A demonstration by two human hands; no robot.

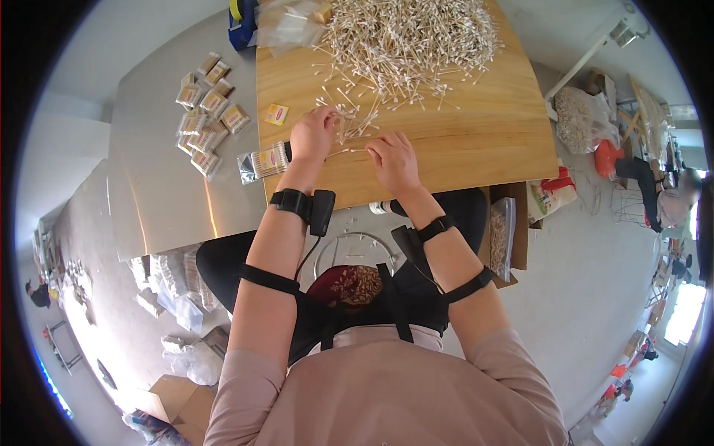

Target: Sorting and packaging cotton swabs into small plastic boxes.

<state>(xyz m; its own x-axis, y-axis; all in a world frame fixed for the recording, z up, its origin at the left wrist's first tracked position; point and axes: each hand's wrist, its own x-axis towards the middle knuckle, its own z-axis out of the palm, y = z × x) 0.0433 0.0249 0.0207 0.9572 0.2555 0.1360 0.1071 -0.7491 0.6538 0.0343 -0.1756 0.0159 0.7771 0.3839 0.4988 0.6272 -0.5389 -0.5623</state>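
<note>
A big heap of cotton swabs [413, 48] lies at the far side of the wooden table [476, 141], with a small loose cluster of swabs [358, 125] spread nearer to me. My left hand [315, 135] is at the left of this cluster, fingers curled in on swabs there. Across from it, my right hand [396, 157] is closed, thumb and finger pinching the end of a swab that points left. Beside my left wrist lies a clear bag filled with swabs [268, 160]. Just beyond that bag is a small yellow card [277, 114].
Several filled swab packs [211, 111] are piled on the metal table [152, 171] at left. A blue tape dispenser [242, 28] and clear plastic bags [286, 28] sit at the far left corner. Below the table's right edge stands a cardboard box [518, 238] with a bag of swabs.
</note>
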